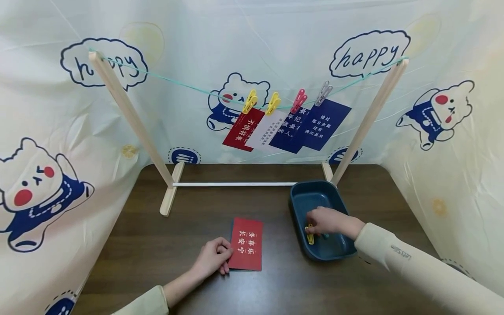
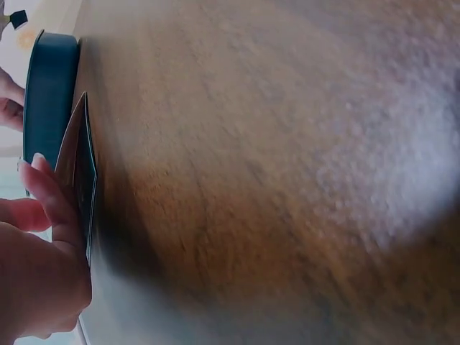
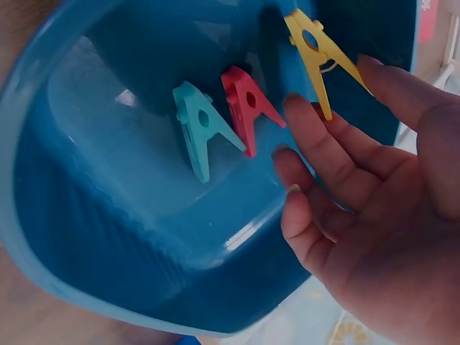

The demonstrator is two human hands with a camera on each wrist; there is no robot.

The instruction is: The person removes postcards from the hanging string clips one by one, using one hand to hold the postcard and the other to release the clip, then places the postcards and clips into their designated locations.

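My left hand [image 1: 212, 257] pinches the left edge of a red card [image 1: 247, 245] with white characters, which lies on a dark-backed card. In the left wrist view, the red card [image 2: 68, 147] rises off the darker card [image 2: 88, 176] beside the fingers. Inside a blue plastic basin [image 1: 316, 187], my right hand [image 1: 327, 220] has its thumb and fingertips at the arms of a yellow clothespin [image 3: 316, 54]. A teal clothespin [image 3: 200, 122] and a red clothespin [image 3: 248, 104] lie on the basin floor near those fingers.
Behind stands a wooden frame with posts [image 1: 130, 116] and a white crossbar [image 1: 236, 184]. Its sagging green string [image 1: 169, 80] carries a red card [image 1: 243, 131], a white card [image 1: 267, 129] and blue cards [image 1: 323, 124], held by clothespins. A printed curtain surrounds the table [image 1: 157, 245].
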